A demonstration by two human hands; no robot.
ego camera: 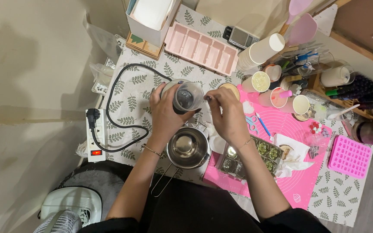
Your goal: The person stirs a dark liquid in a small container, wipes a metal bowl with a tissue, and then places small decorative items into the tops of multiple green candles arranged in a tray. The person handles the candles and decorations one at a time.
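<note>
Clear plastic cup [187, 97] in left hand [165, 113] grip, right hand [226, 113] beside (touching rim)

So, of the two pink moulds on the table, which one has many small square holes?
The bright pink mould at the far right edge, a grid of small cells. The pale pink mould at the top has only a few long slots.

From my remote seat I see two bare forearms running up from the bottom edge, each ending in short black fabric sleeves [121, 225] pushed up near the elbow. The left hand [165, 114] carries a thin metal bracelet [152, 150] at the wrist. The right hand [229, 117] wears a fine chain bracelet [245, 143] too. The fingernails look dark, possibly polished, though the view is too small to be sure.
</note>
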